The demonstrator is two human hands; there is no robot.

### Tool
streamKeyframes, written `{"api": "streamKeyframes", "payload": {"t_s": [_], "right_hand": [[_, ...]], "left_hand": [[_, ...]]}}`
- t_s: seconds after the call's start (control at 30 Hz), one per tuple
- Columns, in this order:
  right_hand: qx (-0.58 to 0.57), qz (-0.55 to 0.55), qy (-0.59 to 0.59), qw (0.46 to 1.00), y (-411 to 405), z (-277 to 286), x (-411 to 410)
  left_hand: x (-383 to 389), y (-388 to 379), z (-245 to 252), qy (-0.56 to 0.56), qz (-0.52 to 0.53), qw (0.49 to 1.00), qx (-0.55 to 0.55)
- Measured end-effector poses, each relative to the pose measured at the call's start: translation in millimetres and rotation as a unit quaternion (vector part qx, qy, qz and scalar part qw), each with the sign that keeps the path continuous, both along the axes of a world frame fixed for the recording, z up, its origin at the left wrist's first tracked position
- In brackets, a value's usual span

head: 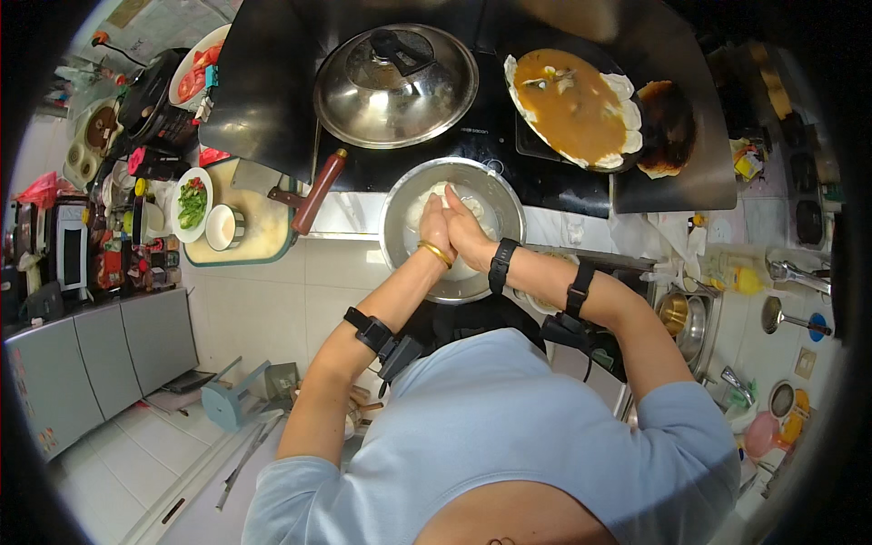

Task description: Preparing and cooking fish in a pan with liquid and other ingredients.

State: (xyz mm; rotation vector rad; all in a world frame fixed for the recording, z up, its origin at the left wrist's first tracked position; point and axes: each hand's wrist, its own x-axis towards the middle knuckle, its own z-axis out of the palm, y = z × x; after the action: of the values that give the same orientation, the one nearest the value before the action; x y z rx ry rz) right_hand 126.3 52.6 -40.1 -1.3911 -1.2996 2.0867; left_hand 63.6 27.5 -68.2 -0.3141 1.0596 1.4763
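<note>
Over a stainless steel bowl [516, 204], my left hand [434, 221] and my right hand [469, 228] are pressed palm to palm, fingers pointing away from me. Whatever may lie between the palms is hidden. White dough [424, 197] shows in the bowl beyond and beneath my fingers. To the right, a dark wok [640, 112] holds a brown stew [572, 109]. Flattened white dough pieces [631, 117] stick along its inner wall. A domed metal lid [409, 102] covers the left burner.
At left, a cleaver [255, 178] lies on a cutting board [266, 231], beside a plate of sliced green peppers [193, 204] and a small cup [225, 228]. A red-brown handle [320, 194] juts toward me from the stove. Dark splash guards [262, 88] surround the burners.
</note>
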Motion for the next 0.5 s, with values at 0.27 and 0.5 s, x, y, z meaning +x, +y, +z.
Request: {"api": "streamKeyframes", "payload": {"t_s": [0.27, 0.5], "right_hand": [[-0.009, 0.056, -0.037, 0.998, 10.3, 17.7, -0.4], [-0.057, 0.072, -0.013, 0.996, 3.0, 40.6, 0.6]], "left_hand": [[10.7, -3.2, 14.7, 0.025, 0.042, 0.994, 0.094], [-1.1, -2.4, 1.5, 0.051, 0.040, 0.997, 0.051]]}}
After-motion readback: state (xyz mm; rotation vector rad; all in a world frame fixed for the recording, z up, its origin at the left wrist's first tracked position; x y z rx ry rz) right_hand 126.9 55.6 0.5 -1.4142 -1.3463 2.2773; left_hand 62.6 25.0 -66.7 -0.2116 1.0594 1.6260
